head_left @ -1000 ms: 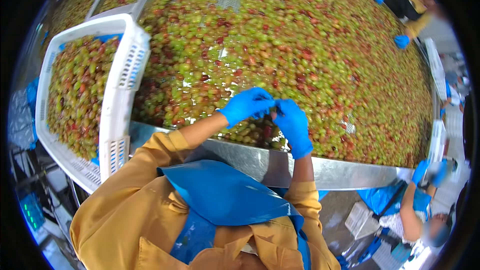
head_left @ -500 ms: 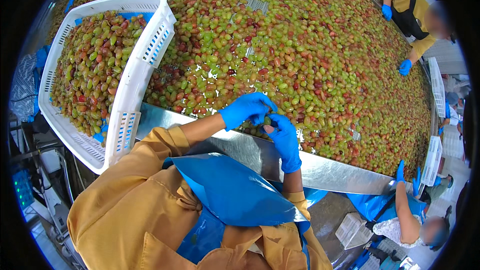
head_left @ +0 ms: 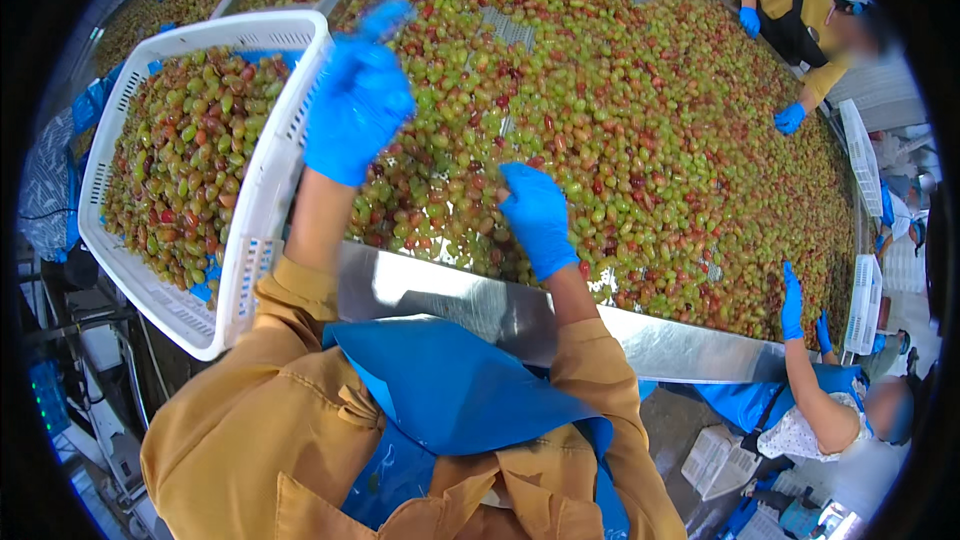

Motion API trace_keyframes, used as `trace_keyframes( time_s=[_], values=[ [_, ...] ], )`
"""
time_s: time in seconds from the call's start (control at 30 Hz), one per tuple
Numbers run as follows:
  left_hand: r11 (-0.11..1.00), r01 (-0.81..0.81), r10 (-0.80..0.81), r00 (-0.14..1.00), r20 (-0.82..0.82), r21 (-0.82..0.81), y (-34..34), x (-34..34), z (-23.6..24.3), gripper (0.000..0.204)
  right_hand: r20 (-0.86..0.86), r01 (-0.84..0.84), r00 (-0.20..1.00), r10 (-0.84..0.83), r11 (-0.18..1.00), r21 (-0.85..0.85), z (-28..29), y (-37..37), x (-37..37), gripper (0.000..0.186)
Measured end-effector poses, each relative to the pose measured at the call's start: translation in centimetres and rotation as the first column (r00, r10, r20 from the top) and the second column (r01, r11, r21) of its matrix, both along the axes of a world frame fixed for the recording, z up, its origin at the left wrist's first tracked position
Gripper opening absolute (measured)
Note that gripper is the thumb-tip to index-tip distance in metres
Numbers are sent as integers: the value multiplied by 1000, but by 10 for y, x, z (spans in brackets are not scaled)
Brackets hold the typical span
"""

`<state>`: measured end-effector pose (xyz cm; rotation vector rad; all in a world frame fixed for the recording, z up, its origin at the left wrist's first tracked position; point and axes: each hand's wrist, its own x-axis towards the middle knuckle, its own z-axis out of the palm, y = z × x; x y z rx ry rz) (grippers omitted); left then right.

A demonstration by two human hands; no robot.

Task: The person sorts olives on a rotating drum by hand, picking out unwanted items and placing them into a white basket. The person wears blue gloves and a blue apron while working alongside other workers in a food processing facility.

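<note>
Loose green and red grapes (head_left: 620, 170) spread thickly over a wide perforated table in front of me. My left hand (head_left: 355, 110), in a blue glove, is raised beside the right rim of a white plastic crate (head_left: 262, 190); motion smears its fingers, so I cannot see whether they hold anything. Heaped in that crate are more grapes (head_left: 195, 155), over a blue liner. My right hand (head_left: 540, 222), also blue-gloved, hovers low over the loose grapes near the table's close edge. Its fingers are curled downward and closed together; what lies within them is hidden.
A shiny metal edge (head_left: 460, 305) runs between me and the grapes. One co-worker (head_left: 800, 20) reaches over the far right side; another (head_left: 815, 405) works at the near right. White crates (head_left: 865, 305) stand along the right end, and one crate (head_left: 718, 462) sits low at right.
My hands have parted from their pinch around a green grape. The left has swung up and left toward the crate; the right has moved slightly left and up over the grapes.
</note>
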<state>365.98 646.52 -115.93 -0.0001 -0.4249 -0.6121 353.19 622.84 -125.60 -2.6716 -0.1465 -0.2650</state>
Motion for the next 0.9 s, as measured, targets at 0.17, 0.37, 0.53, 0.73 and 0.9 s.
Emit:
trace_keyframes(
  time_s=[0.17, 0.37, 0.53, 0.73, 0.9],
  values=[
    [334, -87, -114, 985, 132, 938, -29, -32, -94, 48, -252, -119, 966, 50, 957, -266, -40, 20, 35, 24],
    [81, -69, -326, 941, 91, 994, -34, -80, -108, 46, -169, -2, 985, 41, 974, 227, 2, 45, -2, 42],
    [225, -11, -330, 940, 87, 974, -43, -79, -131, 37, -126, 52, 992, 0, 912, 407, -8, 50, -25, 51],
    [316, 93, -352, 936, 26, 944, -35, -86, -124, 28, -147, 206, 978, -149, 817, 539, -15, 59, -38, 49],
    [623, 599, -279, 771, -573, 503, -17, -105, -147, 26, -338, 336, 940, -45, -41, 941, 10, 87, -38, 37]
  ],
)
